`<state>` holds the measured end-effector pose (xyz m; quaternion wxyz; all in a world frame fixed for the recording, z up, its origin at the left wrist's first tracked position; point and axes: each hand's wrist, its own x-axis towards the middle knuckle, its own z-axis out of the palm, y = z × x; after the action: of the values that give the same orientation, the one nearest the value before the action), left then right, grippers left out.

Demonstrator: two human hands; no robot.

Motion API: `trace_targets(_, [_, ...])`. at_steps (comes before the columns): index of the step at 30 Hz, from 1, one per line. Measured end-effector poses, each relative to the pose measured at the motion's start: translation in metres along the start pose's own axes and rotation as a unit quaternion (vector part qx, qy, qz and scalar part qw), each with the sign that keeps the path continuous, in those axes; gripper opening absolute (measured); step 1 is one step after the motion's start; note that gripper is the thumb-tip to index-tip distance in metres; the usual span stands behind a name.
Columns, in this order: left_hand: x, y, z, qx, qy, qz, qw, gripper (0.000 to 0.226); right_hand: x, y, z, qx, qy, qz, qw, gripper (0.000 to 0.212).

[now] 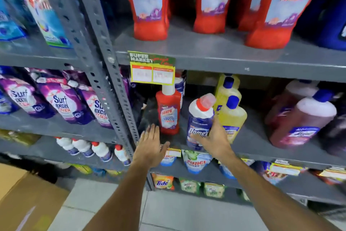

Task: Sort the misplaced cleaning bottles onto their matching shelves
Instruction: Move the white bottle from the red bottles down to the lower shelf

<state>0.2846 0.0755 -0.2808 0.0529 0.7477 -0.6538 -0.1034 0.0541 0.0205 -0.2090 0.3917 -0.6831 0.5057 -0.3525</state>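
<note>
Right hand [215,137] grip wraps the tilted purple-labelled white bottle with red cap [200,118]; the small upright red plastic bottle [168,113] sits just ahead of the open, empty left hand [149,146], probably not touching.

Shelf [215,56] matt grey painted metal; Domex bottle [199,124] glossy plastic; carton [22,197] plain brown cardboard

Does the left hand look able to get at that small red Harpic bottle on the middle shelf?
Probably yes. The left hand is open, just below and left of the red Harpic bottle, and nothing stands between them; the right hand holds the Domex bottle off to the side.
</note>
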Motion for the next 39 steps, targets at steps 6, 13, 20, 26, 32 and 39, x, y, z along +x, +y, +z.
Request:
trace_targets(6, [0.025,-0.017,0.027,-0.006,-0.025,-0.016,1.0,0.084,0.018,0.013,0.029,0.026,0.067,0.058,0.996,0.072])
trace_targets(13, [0.028,-0.025,0.052,-0.021,0.025,0.009,0.999,0.088,0.06,0.012,0.047,0.031,0.092,0.085,0.992,0.068])
trace_targets(20, [0.03,-0.025,0.051,-0.026,0.017,0.0,1.0,0.09,0.085,0.013,0.054,0.019,0.105,0.094,0.99,0.074])
trace_targets(26, [0.03,-0.026,0.052,-0.019,0.015,-0.009,1.0,0.092,0.089,0.016,0.052,0.012,0.103,0.096,0.99,0.077])
trace_targets(32, [0.031,-0.025,0.051,-0.02,0.009,-0.01,1.0,0.093,0.088,0.017,0.053,0.004,0.095,0.104,0.99,0.076])
trace_targets(39, [0.031,-0.027,0.053,-0.009,0.004,-0.008,1.0,0.092,0.055,0.033,0.057,-0.072,0.019,0.166,0.983,0.072])
